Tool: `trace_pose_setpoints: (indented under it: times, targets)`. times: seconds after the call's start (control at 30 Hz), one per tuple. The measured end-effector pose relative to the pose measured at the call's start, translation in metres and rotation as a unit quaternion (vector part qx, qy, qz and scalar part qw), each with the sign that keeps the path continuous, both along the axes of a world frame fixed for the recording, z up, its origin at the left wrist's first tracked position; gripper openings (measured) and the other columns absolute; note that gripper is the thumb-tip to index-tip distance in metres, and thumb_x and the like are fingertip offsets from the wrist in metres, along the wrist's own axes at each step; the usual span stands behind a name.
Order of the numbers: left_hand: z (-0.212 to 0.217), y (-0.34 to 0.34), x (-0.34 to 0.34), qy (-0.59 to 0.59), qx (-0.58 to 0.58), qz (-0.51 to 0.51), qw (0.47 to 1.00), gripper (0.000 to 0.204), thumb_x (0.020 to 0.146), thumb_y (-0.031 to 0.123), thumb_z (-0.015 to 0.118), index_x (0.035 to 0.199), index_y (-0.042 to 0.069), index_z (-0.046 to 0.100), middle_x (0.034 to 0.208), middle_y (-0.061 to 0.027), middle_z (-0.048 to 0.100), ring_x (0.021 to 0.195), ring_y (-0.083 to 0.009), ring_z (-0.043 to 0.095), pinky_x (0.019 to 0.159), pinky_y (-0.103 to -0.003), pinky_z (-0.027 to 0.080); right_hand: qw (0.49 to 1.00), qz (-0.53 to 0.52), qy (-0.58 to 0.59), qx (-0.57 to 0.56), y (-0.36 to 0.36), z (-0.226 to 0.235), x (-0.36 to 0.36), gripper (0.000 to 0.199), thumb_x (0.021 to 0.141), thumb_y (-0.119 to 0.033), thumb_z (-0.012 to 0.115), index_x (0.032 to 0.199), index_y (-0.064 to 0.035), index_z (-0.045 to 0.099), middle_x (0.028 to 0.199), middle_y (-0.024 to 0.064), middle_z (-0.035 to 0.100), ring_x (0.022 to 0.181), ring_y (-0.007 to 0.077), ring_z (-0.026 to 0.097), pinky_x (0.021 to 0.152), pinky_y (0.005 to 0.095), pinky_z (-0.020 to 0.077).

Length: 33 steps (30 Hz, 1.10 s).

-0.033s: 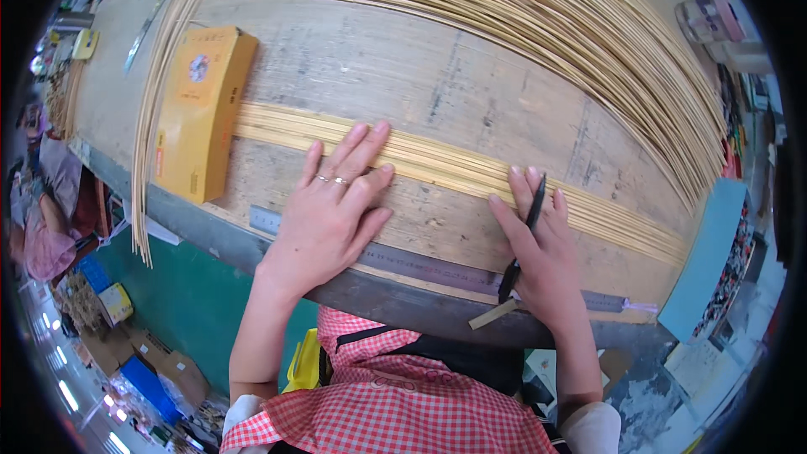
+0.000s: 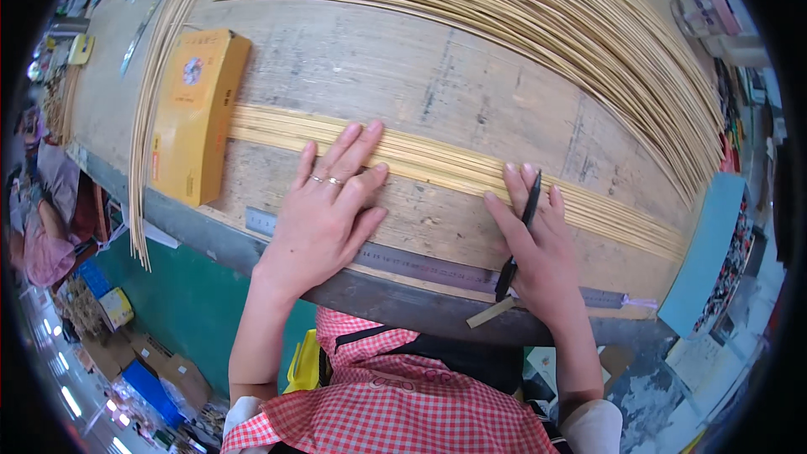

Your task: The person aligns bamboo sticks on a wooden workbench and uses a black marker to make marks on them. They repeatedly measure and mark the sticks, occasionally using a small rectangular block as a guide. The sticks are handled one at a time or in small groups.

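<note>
A flat row of thin bamboo strips (image 2: 445, 160) lies across the wooden table. My left hand (image 2: 311, 227) rests on it with fingers spread, holding nothing. Farther right, my right hand (image 2: 545, 261) touches the same strips with its fingertips. A black pen (image 2: 532, 202) is tucked in that hand, between thumb and fingers. At the row's left end stands a yellow box (image 2: 189, 118), and its right end reaches a blue-grey block (image 2: 702, 256). Along the near table edge lies a metal ruler (image 2: 420, 267), partly covered by both hands.
A large bundle of long strips (image 2: 521, 25) spreads over the far side. More thin strips (image 2: 155, 101) run past the box and overhang the left edge. A short flat piece (image 2: 490, 314) sits at the front edge. A plastic jar (image 2: 704, 13) stands far right; another person (image 2: 55, 231) is at far left.
The view has shifted very slightly. Both hands, the pen and the strips keep their places relative to each other.
</note>
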<state>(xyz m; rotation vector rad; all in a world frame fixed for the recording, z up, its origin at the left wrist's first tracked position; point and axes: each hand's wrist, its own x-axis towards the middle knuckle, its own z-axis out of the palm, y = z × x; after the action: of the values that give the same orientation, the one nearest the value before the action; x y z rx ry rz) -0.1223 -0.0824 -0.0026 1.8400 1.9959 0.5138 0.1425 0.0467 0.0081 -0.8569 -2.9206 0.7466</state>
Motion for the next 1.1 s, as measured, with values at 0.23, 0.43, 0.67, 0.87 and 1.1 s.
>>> trace_pose_setpoints:
  times: [0.23,0.43,0.67,0.87,1.1]
  targets:
    - [0.005,0.002,0.004,0.040,-0.033,-0.001,0.999,0.073,0.091,0.014,0.068,0.157,0.011,0.039,0.165,-0.0103,0.035,0.154,-0.0316,0.030,0.124,-0.056,0.017,1.000,0.013,0.004,0.018,0.000,-0.003,-0.002,0.055,0.092,-0.006,0.057,0.147,-0.0105,0.051,0.163,0.0156,0.036,0.150,0.0366,0.035,0.117,0.0615,0.0305]
    - [0.000,0.006,0.002,0.074,0.024,0.008,0.997,0.061,0.088,-0.002,0.066,0.147,0.009,0.053,0.156,-0.0104,0.047,0.147,-0.0312,0.041,0.119,-0.049,0.034,0.998,0.020,0.030,0.045,0.001,-0.010,-0.002,0.054,0.093,-0.007,0.056,0.146,-0.0097,0.051,0.162,0.0170,0.037,0.148,0.0397,0.038,0.114,0.0622,0.0352]
    - [-0.006,0.017,0.001,0.040,0.145,0.050,0.987,0.039,0.084,-0.008,0.069,0.121,0.003,0.073,0.131,-0.0121,0.069,0.129,-0.0325,0.061,0.105,-0.041,0.052,0.997,0.020,0.055,0.043,0.005,-0.010,-0.002,0.052,0.093,-0.004,0.052,0.145,-0.0099,0.053,0.158,0.0181,0.042,0.146,0.0412,0.041,0.115,0.0598,0.0366]
    - [-0.005,0.020,0.002,0.008,0.140,0.069,0.988,0.035,0.088,-0.007,0.069,0.120,0.003,0.074,0.130,-0.0133,0.070,0.129,-0.0339,0.062,0.105,-0.040,0.052,0.998,0.014,0.044,0.047,0.004,-0.010,-0.004,0.050,0.094,-0.005,0.051,0.144,-0.0076,0.053,0.157,0.0180,0.044,0.146,0.0403,0.041,0.116,0.0587,0.0360]
    - [-0.005,0.020,0.000,-0.003,0.137,0.073,0.988,0.031,0.089,-0.005,0.070,0.118,0.002,0.074,0.130,-0.0135,0.070,0.129,-0.0337,0.062,0.104,-0.040,0.052,0.996,-0.005,0.085,0.040,0.006,-0.011,-0.007,0.045,0.095,-0.004,0.051,0.139,-0.0034,0.056,0.151,0.0183,0.051,0.144,0.0387,0.045,0.116,0.0563,0.0373]
